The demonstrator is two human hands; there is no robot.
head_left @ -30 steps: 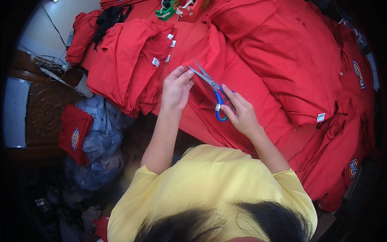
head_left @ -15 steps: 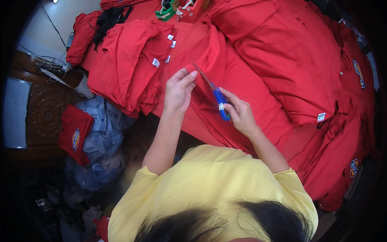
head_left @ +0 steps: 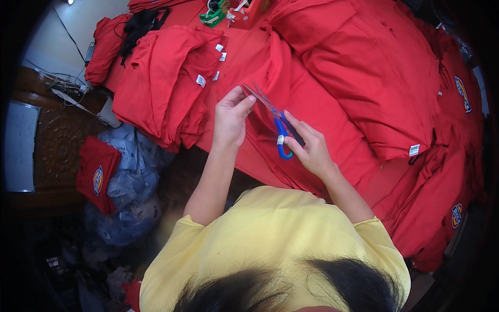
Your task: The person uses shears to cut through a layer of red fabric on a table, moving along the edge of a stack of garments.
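1. Nearest is the person in a yellow shirt (head_left: 270, 234), bent over the work, both forearms reaching up to the blue-handled scissors (head_left: 275, 127).
2. The right hand (head_left: 309, 148) has its fingers closed through and round the blue loops of the scissors, whose blades are slightly parted and point up and to the left.
3. The left hand (head_left: 231, 122) sits just left of the scissors, its fingers pinched together at the blade tips on something too small to make out.
4. Directly under the scissors lies a spread red garment (head_left: 312, 104), covering the counter.
5. Left of the scissors is a folded stack of red shirts (head_left: 161, 88) with small white tags showing at its edge.
6. Right of the scissors, a bigger heap of red clothing (head_left: 379, 78) piles up, some pieces bearing round badges.
7. Down left of the scissors, off the counter, sit crumpled plastic bags (head_left: 130, 177) and another folded red shirt (head_left: 96, 174).
8. Beyond the scissors, at the far edge, stands a small red box (head_left: 249, 8) of odds and ends.
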